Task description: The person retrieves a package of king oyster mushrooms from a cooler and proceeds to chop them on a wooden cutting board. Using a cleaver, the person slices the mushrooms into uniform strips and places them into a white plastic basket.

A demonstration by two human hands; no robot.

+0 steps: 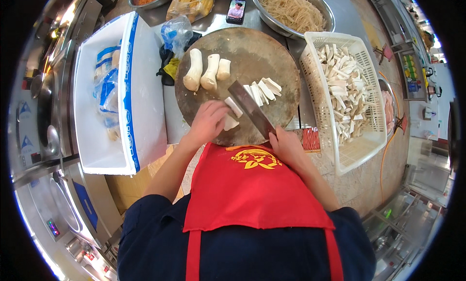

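My right hand (287, 144) grips the handle of a cleaver (251, 108), its dark blade angled across a round wooden chopping block (255, 48). Beside the blade's left face, my left hand (207, 122) curls its fingers at a white mushroom piece (233, 107) and a flat mushroom piece (230, 123). Whether it pinches either piece cannot be made out. Right of the blade lie several cut mushroom strips (267, 90). Three whole king oyster mushrooms, a long one (193, 70), a middle one (210, 71) and a short one (223, 69), lie at the block's upper left.
A white foam box (149, 99) with bagged contents stands left. At right, a white plastic basket (320, 110) holds cut mushroom strips (344, 88). Beyond the block are a phone (236, 11), a metal bowl (262, 17) of pale shreds and a plastic bag (191, 4) of yellow food.
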